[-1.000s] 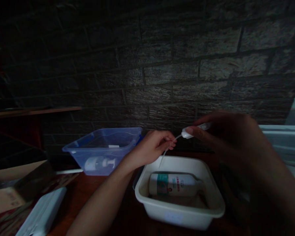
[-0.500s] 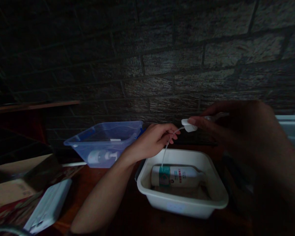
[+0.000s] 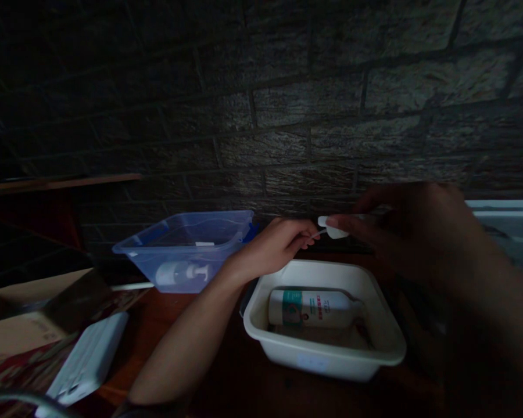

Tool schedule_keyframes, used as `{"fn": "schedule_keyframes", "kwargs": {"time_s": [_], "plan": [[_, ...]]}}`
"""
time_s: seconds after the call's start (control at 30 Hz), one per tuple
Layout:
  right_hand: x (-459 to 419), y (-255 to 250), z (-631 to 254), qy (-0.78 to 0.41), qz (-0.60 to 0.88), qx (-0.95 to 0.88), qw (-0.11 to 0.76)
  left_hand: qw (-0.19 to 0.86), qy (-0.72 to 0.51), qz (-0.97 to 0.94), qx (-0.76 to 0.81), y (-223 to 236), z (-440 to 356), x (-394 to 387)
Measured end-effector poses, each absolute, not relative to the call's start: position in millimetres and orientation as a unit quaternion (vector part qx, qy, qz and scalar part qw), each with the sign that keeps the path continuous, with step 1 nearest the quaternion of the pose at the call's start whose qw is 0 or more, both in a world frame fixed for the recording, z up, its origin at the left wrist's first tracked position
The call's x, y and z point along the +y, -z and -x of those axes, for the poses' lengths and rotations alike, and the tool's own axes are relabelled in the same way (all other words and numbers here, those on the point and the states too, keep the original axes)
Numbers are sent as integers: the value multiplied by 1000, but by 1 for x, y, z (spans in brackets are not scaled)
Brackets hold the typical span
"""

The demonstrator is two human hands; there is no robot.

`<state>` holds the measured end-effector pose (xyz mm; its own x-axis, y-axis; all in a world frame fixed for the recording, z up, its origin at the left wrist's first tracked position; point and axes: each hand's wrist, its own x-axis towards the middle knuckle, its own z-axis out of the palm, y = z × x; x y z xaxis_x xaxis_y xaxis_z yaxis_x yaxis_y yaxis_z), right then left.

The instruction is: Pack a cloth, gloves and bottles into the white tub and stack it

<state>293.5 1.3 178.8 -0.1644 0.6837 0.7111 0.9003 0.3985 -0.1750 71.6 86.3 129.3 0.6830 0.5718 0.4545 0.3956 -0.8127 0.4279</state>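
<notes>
My right hand [image 3: 405,232] is closed on a white pump head [image 3: 337,232], its thumb lying across the top. A thin pale tube [image 3: 322,233] leads from the pump head to my left hand [image 3: 290,244], whose fingers are closed around it. The tube's far end is hidden behind those fingers. Below both hands, a white bottle [image 3: 326,309] with a green band and red lettering lies on its side in a white plastic basin [image 3: 387,348]. Deep shadow covers much of my right hand and forearm.
A translucent blue bin [image 3: 233,255] stands to the left, with a pump bottle [image 3: 178,276] lying in it. Further left are a cardboard box [image 3: 21,337] and a white plastic case [image 3: 91,354]. A pale container [image 3: 509,217] is at the right. Behind rises a dark brick wall [image 3: 283,148].
The tube, which hung down from my left hand towards the bottle, is now gathered at my left fingers. Those fingers have closed more tightly. The pump head has shifted slightly left and down.
</notes>
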Motion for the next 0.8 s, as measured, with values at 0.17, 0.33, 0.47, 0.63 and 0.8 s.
{"fn": "schedule_keyframes", "kwargs": {"time_s": [0.17, 0.33, 0.47, 0.63, 0.8], "plan": [[8, -174, -294, 42, 545, -800, 249, 149, -202, -938, 241, -121, -73, 94], [11, -162, -295, -37, 520, -837, 167, 155, -112, -954, 233, -115, -73, 97], [13, -158, -295, -53, 509, -844, 161, 171, -71, -954, 236, -110, -73, 101], [17, -159, -295, -24, 516, -840, 168, 192, -55, -954, 225, -102, -78, 99], [17, -159, -295, -23, 512, -842, 170, 215, -60, -949, 224, -95, -87, 93]]}}
